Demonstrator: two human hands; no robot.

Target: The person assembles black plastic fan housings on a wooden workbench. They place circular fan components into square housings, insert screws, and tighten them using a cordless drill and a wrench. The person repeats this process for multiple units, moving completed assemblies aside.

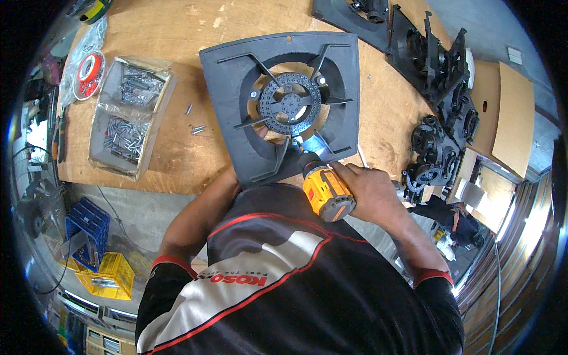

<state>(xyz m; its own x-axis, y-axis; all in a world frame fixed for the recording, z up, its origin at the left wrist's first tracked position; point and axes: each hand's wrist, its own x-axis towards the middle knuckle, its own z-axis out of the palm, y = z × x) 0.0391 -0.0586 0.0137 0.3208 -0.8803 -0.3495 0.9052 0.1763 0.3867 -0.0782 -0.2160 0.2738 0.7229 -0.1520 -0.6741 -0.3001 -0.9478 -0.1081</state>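
A black square gas stove body [225,89] with several pot-support arms rests on the table in front of me. In its central opening sits a dark round burner ring [267,106]. My right hand [371,192] grips a yellow and black cordless drill [327,192]. The drill points away from me, and its lit tip meets the near side of the ring, where a screw head cannot be made out. My left hand [262,131] reaches under the stove body from the left; only a bit of it shows through the opening, and its fingers are mostly hidden.
On the left stands a cardboard box [97,139] with two compartments of screws and metal pins. Several loose pins [198,129] lie beside it. A red and white tape roll [89,68] is behind. More black stove parts [435,59] line the right edge. Blue [87,222] and yellow crates [112,277] stand below.
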